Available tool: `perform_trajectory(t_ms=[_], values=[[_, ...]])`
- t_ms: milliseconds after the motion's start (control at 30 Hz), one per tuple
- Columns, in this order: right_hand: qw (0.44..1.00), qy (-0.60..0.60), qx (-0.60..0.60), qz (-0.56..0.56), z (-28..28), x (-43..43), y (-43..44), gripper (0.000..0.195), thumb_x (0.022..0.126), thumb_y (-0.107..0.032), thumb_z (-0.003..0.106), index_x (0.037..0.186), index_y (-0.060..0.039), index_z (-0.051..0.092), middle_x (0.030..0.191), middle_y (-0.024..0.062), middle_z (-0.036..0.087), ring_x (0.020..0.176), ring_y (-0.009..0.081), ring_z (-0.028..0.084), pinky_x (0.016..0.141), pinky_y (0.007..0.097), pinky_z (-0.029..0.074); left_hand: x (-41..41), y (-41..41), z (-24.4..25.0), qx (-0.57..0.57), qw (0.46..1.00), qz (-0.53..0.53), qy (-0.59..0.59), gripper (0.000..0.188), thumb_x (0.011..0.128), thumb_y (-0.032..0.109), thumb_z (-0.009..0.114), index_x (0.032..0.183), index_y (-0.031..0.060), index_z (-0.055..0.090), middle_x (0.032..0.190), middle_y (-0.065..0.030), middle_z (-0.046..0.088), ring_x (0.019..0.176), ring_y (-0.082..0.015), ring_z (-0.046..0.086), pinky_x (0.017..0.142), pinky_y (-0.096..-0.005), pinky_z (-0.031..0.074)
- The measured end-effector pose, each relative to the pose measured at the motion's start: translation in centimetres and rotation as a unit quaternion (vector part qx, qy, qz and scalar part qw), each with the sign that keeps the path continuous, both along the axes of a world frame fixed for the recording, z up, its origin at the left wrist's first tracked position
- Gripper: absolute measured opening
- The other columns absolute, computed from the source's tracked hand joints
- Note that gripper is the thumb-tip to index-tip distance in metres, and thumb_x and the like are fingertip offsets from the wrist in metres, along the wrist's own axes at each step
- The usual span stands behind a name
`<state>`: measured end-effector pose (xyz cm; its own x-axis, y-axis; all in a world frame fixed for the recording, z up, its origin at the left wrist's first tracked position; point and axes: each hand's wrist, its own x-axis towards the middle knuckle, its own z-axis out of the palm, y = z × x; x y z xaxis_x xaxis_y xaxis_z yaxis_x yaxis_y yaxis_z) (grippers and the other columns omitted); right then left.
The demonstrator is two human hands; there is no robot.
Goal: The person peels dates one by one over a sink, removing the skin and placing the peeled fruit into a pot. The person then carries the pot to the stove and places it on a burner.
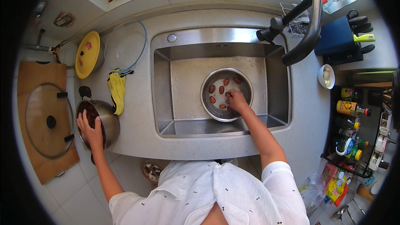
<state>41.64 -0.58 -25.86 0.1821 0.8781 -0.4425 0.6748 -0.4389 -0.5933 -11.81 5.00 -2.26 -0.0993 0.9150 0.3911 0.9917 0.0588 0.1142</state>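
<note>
A round stainless steel basin (204,100) sits in the sink, with several red dates (221,90) lying apart in it. My right hand (238,100) reaches into the basin from the near right side, its fingertips closed around a red date. Far to the left, a stainless steel pot (112,126) with dark handles stands on the counter. At the mouth of this pot is my left hand (90,130), fingers spread over the opening. Dark red dates (91,112) show inside the pot, partly hidden by the hand.
The steel sink (218,133) surrounds the basin, and a black faucet (307,37) arches at its right back corner. A glass bowl (125,45), yellow cloth (116,95) and yellow lid (88,54) lie left. A knife block (337,37) and white bowl (322,76) stand right.
</note>
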Motion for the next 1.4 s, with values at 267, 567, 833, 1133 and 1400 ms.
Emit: perform_trajectory(t_ms=[267,567,833,1133,1400], values=[[0.986,-0.055,-0.109,0.110,-1.3,-2.3,-0.4,0.022,0.077,-0.014,0.059,0.096,-0.0040,0.061,0.095,0.0214,0.062,0.092,0.0369,0.059,0.081,0.0437,0.047,16.3,-0.5,1.9,-0.070,0.937,-0.188,-0.287,0.015,0.085,0.003,0.053,0.098,0.0002,0.060,0.107,-0.0120,0.060,0.102,-0.0228,0.056,0.090,-0.0333,0.042],[0.973,-0.012,-0.140,0.184,3.5,-1.9,0.2,0.024,0.077,-0.017,0.058,0.100,-0.0094,0.060,0.103,0.0151,0.063,0.101,0.0345,0.057,0.083,0.0404,0.046,29.3,-2.7,-9.2,-0.425,0.630,-0.053,-0.648,0.027,0.091,0.023,0.050,0.100,0.0021,0.063,0.095,-0.0059,0.065,0.091,-0.0117,0.060,0.075,-0.0249,0.047],[0.974,-0.007,-0.095,0.206,1.9,-2.9,-0.5,0.017,0.076,-0.015,0.061,0.092,-0.0092,0.065,0.103,0.0105,0.062,0.094,0.0293,0.059,0.076,0.0378,0.046,29.7,-4.0,-11.1,-0.502,0.615,-0.036,-0.608,0.030,0.092,0.029,0.048,0.104,0.0047,0.060,0.096,-0.0052,0.064,0.092,-0.0126,0.059,0.074,-0.0268,0.046],[0.958,0.233,0.150,0.076,15.8,-4.9,-0.4,0.024,0.073,-0.007,0.069,0.095,0.0001,0.063,0.082,0.0058,0.057,0.072,0.0139,0.054,0.063,0.0268,0.043,33.6,-2.2,-8.6,-0.504,0.626,-0.098,-0.587,0.058,0.089,0.055,0.039,0.088,0.0023,0.061,0.079,-0.0030,0.059,0.066,-0.0121,0.053,0.054,-0.0267,0.043],[0.910,0.310,0.241,-0.137,17.3,-8.0,-1.2,0.017,0.087,-0.016,0.060,0.089,0.0005,0.059,0.065,0.0026,0.056,0.054,0.0122,0.052,0.051,0.0233,0.042,34.8,-1.4,-9.9,-0.547,0.518,-0.027,-0.657,0.061,0.090,0.055,0.034,0.074,0.0025,0.062,0.059,-0.0052,0.054,0.053,-0.0143,0.050,0.049,-0.0270,0.038]])
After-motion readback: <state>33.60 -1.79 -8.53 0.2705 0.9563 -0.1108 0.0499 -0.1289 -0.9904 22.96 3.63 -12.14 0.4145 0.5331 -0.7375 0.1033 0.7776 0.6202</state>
